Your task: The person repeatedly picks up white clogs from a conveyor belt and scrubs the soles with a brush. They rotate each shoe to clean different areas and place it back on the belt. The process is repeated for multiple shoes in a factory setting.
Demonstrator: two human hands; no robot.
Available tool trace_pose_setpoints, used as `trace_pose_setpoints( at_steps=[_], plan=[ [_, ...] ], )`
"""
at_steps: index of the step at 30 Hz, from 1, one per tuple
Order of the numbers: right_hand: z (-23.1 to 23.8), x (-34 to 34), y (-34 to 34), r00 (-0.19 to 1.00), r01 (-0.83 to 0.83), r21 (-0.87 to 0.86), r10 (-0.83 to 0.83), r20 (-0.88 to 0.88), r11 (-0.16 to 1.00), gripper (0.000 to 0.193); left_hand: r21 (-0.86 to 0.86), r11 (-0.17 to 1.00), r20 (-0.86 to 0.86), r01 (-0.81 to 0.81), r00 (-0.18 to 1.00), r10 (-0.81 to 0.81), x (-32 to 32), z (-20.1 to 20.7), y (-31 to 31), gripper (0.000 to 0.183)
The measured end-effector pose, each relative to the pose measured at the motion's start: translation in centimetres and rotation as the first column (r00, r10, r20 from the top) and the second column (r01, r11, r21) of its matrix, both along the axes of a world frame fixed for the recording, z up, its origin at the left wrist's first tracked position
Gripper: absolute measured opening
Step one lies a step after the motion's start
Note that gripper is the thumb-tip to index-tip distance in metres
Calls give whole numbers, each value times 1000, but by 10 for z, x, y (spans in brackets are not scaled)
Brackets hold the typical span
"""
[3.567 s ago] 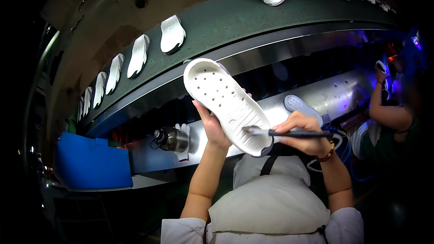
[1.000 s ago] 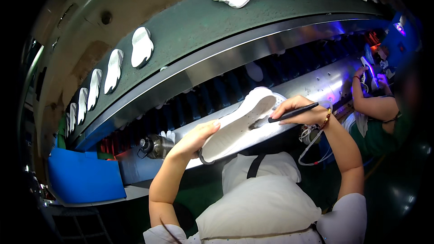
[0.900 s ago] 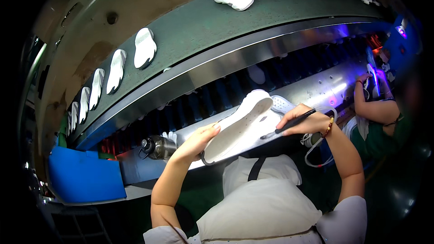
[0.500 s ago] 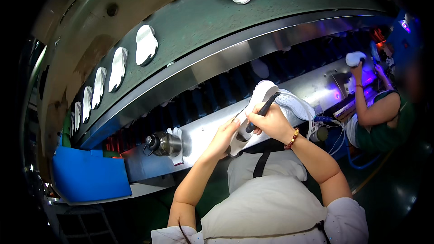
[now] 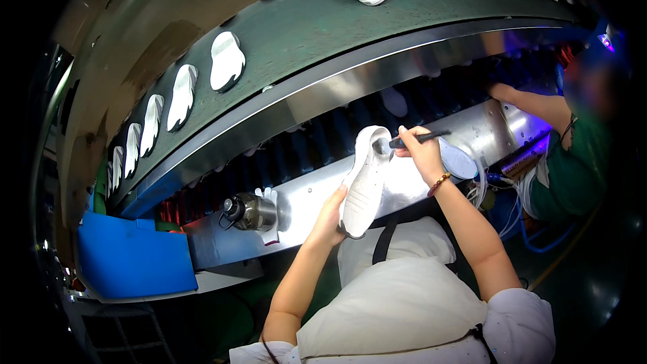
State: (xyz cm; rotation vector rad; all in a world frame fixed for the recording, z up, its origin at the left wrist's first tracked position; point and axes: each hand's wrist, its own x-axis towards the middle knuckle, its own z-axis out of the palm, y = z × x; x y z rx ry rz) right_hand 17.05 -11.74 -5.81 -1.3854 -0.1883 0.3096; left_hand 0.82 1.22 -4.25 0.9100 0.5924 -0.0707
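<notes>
My left hand (image 5: pixel 328 221) is closed around the lower edge of a white shoe sole (image 5: pixel 364 192), held tilted above the metal bench with its inner face turned up. In my right hand (image 5: pixel 422 155) is a brush (image 5: pixel 428 137) with a dark handle, gripped between thumb and fingers. Its pale tip meets the sole near the far, rounded end. Just beyond my right wrist, a pale shoe-shaped piece (image 5: pixel 458 160) lies on the bench, partly hidden by the hand.
A green conveyor belt (image 5: pixel 283 47) carries several white soles (image 5: pixel 228 61) beyond the metal rail. A dark bottle (image 5: pixel 251 213) and a white glove (image 5: pixel 271 234) are on the bench (image 5: pixel 300 202) at left. A co-worker in green (image 5: pixel 573 168) reaches toward the dark rack at right.
My left hand has turned the sole so its inner face shows. My right hand has moved right, bringing the brush tip to the far end. The co-worker's arm has reached farther in.
</notes>
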Motion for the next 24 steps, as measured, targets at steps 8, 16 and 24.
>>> trace_pose_setpoints(
  at_steps=[8,16,24],
  plan=[
    [-22,-57,-16,694,-670,191,697,-180,717,12,-254,959,46,-127,989,143,-14,-21,24,46],
    [6,-17,-78,919,37,760,276,-280,649,15,27,998,168,65,983,-69,-27,12,47,47],
    [-27,8,-143,898,281,616,24,-438,736,16,-350,936,639,21,736,223,106,118,46,54]
  ],
)
